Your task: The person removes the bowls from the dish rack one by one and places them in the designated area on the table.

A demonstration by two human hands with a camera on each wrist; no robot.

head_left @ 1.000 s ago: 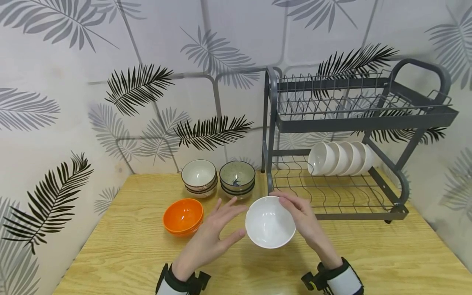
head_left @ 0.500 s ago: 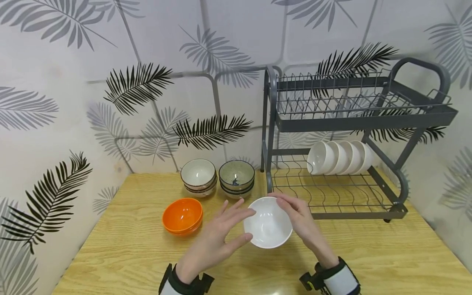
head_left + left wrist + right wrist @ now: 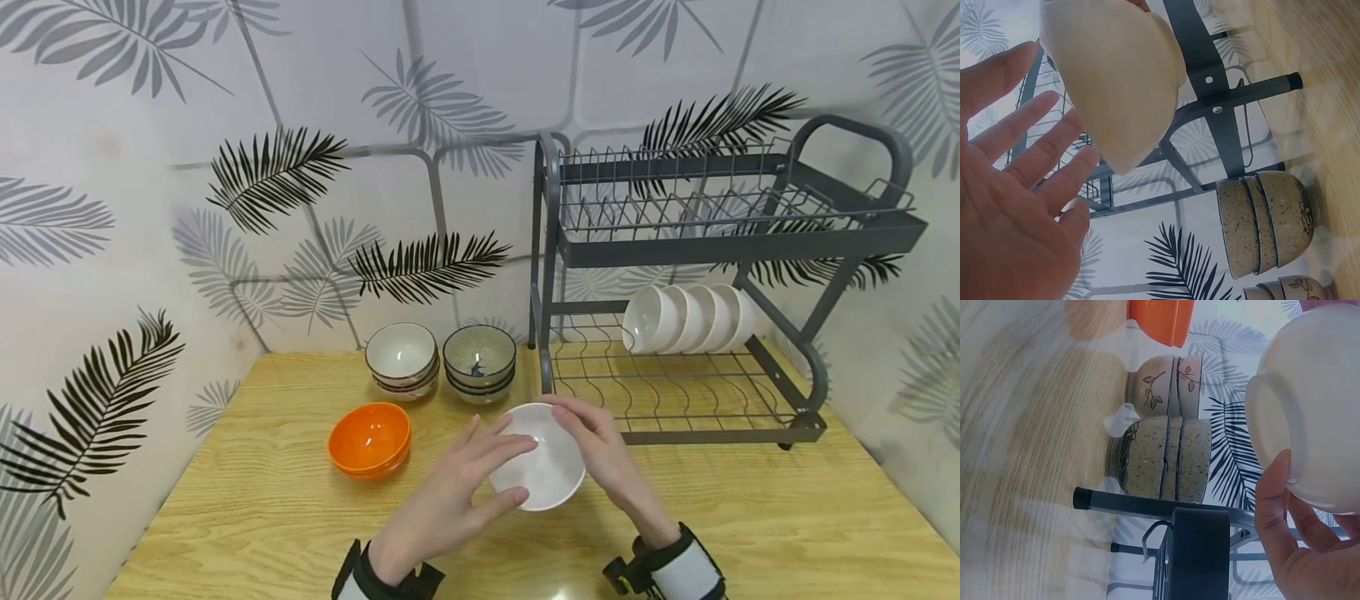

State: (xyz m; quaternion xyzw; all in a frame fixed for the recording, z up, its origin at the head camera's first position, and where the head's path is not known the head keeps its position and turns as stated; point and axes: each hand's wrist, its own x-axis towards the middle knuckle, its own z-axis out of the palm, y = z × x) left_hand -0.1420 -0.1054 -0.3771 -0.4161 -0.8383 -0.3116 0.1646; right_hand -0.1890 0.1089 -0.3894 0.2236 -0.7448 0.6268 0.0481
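Note:
A plain white bowl (image 3: 553, 468) is tilted above the tabletop, its inside facing the head camera. My right hand (image 3: 609, 457) holds it by the right side of the rim; the right wrist view shows a finger at the bowl's foot ring. To the left, my left hand (image 3: 450, 504) has its fingers spread, and its fingertips overlap the bowl in the head view. From the left wrist, the bowl's pale outer wall (image 3: 1116, 81) shows just beyond those extended fingers.
Orange bowls (image 3: 370, 443) are stacked on the left of the wooden table (image 3: 247, 500). Behind them stand stacks of cream bowls (image 3: 402, 354) and speckled bowls (image 3: 481, 358). A grey two-tier dish rack (image 3: 742, 250) at the right carries several white bowls (image 3: 651, 320) on its lower tier.
My left hand has moved right, so its fingers now overlap the white bowl. The bowl and my right hand have shifted slightly left.

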